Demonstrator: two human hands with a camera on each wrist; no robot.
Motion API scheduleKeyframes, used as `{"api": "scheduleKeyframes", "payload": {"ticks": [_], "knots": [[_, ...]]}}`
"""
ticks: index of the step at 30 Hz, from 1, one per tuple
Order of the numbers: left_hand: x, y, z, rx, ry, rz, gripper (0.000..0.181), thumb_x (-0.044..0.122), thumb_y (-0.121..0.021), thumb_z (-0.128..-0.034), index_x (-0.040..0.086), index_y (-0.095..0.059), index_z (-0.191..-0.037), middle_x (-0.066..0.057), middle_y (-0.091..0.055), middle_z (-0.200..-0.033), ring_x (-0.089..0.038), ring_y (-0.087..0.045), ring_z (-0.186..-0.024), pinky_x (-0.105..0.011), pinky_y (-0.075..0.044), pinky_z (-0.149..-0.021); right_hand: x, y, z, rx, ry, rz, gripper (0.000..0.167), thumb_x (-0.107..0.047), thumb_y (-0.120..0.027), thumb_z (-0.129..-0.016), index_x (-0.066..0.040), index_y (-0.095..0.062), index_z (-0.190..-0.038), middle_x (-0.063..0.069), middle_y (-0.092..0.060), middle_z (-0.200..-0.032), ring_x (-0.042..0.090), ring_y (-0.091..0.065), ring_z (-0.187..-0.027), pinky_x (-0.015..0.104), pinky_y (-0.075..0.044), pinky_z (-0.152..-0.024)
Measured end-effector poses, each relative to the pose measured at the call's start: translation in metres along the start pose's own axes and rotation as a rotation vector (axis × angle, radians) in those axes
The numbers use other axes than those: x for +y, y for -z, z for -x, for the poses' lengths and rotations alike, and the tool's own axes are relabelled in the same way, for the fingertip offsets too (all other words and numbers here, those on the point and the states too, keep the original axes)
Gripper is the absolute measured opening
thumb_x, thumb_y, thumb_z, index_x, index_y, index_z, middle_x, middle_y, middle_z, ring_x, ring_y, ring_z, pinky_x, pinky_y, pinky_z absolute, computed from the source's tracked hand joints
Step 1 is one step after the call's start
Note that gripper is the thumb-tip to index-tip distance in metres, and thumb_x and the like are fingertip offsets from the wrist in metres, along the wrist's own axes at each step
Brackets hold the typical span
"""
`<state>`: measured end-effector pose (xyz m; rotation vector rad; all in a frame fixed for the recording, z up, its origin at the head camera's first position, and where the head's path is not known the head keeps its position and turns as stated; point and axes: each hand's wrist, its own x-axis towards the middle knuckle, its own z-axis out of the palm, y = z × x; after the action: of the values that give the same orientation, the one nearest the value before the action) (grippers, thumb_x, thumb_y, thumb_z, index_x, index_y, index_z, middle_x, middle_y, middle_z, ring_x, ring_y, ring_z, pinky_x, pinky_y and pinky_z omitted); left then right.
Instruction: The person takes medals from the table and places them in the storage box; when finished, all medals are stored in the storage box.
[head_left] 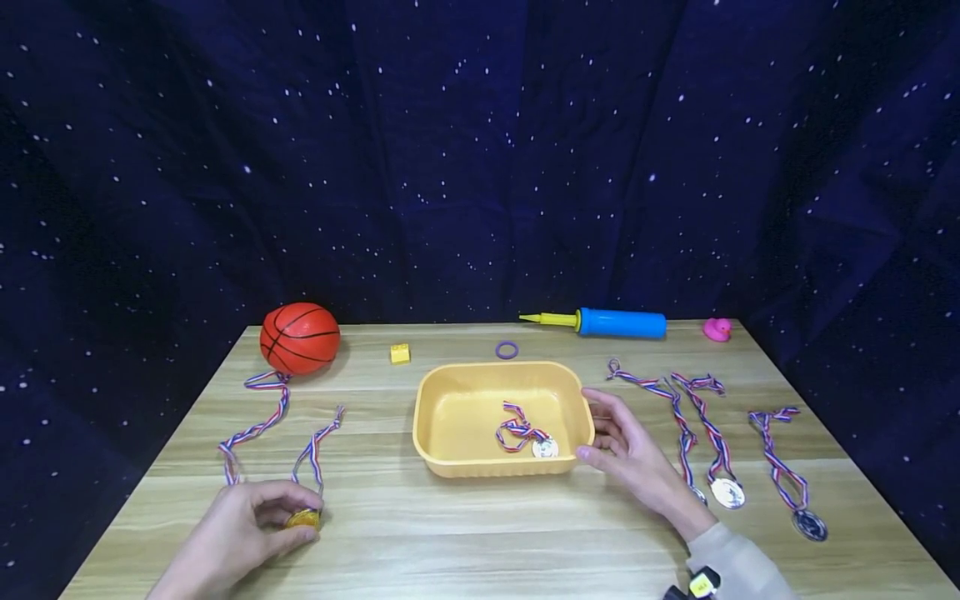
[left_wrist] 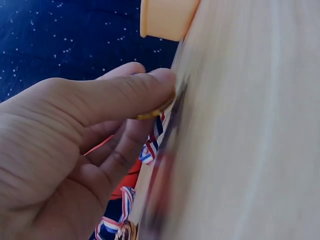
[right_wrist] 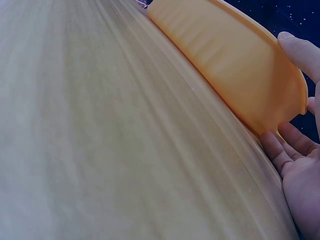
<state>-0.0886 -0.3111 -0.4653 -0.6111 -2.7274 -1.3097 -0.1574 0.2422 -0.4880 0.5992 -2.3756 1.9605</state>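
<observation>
My left hand (head_left: 243, 529) pinches a gold medal (head_left: 303, 518) between thumb and fingers at the table's front left. The medal's striped ribbon (head_left: 315, 450) trails away from me on the table. In the left wrist view, the thumb of my left hand (left_wrist: 95, 110) covers most of the medal (left_wrist: 155, 111). My right hand (head_left: 633, 454) holds the right end of a yellow basin (head_left: 495, 469), thumb at the near corner and fingers along the side. A silver medal (head_left: 545, 447) with its ribbon lies inside the basin. The right wrist view shows fingers (right_wrist: 295, 142) against the basin (right_wrist: 240, 60).
Another ribbon (head_left: 258, 427) lies left, by a red ball (head_left: 300, 337). Several ribboned medals (head_left: 727, 492) lie on the right. Along the back are a yellow block (head_left: 400, 354), a purple ring (head_left: 507, 350), a blue pump (head_left: 622, 323) and a pink duck (head_left: 717, 330).
</observation>
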Motion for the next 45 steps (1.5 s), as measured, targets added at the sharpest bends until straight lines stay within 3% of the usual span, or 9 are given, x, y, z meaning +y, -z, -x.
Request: {"api": "scheduleKeyframes", "payload": {"ticks": [8,18,23,32,40,45], "knots": [[0.023,0.0,-0.019,0.175,-0.116,-0.023,0.036,-0.007,-0.098,-0.0772,0.014,-0.086,-0.105,0.003,-0.085,-0.102,-0.007,-0.078,-0.085,-0.012,-0.06,-0.084,0.0,-0.001,0.001,0.001,-0.005,-0.006,0.082,-0.005,-0.082,-0.1,-0.014,-0.04,-0.169,0.024,-0.052,-0.159,0.045,-0.057,-0.139,0.024,-0.057,-0.108],[0.05,0.006,-0.052,0.263,-0.052,0.036,0.027,0.001,-0.097,-0.0825,0.012,-0.087,-0.105,0.005,-0.085,-0.097,-0.007,-0.08,-0.086,-0.017,-0.062,-0.078,-0.002,0.0,0.0,-0.005,0.0,-0.006,0.081,-0.005,-0.081,-0.1,-0.013,-0.04,-0.169,0.024,-0.053,-0.158,0.043,-0.058,-0.139,0.024,-0.057,-0.108],[0.065,0.009,-0.071,0.319,-0.026,0.115,0.023,0.0,-0.095,-0.0857,0.006,-0.085,-0.106,0.006,-0.084,-0.101,-0.006,-0.081,-0.091,-0.017,-0.064,-0.085,-0.002,0.0,0.0,-0.004,-0.002,-0.003,0.081,-0.005,-0.081,-0.1,-0.014,-0.04,-0.169,0.024,-0.053,-0.158,0.042,-0.058,-0.138,0.024,-0.057,-0.108],[0.092,0.013,-0.108,0.342,-0.128,0.143,0.027,-0.003,-0.095,-0.0848,0.007,-0.085,-0.108,0.002,-0.084,-0.1,-0.007,-0.079,-0.087,-0.017,-0.063,-0.084,-0.001,0.0,0.0,-0.003,-0.011,-0.002,0.081,-0.007,-0.082,-0.1,-0.014,-0.04,-0.169,0.024,-0.052,-0.158,0.044,-0.057,-0.139,0.024,-0.057,-0.109],[0.11,0.01,-0.14,0.359,-0.185,0.273,0.026,-0.008,-0.093,-0.0843,0.0,-0.083,-0.107,0.002,-0.084,-0.097,-0.008,-0.078,-0.084,-0.02,-0.064,-0.081,-0.002,0.0,-0.001,-0.007,-0.002,-0.002,0.082,-0.007,-0.082,-0.1,-0.014,-0.039,-0.169,0.025,-0.052,-0.158,0.042,-0.059,-0.138,0.024,-0.057,-0.108],[0.126,0.009,-0.158,0.355,-0.235,0.297,0.028,-0.007,-0.093,-0.085,0.002,-0.083,-0.11,0.001,-0.084,-0.097,-0.01,-0.078,-0.083,-0.021,-0.064,-0.078,-0.001,0.0,-0.001,-0.008,-0.003,-0.005,0.082,-0.007,-0.082,-0.1,-0.014,-0.039,-0.169,0.025,-0.052,-0.159,0.045,-0.058,-0.139,0.025,-0.057,-0.108]]}}
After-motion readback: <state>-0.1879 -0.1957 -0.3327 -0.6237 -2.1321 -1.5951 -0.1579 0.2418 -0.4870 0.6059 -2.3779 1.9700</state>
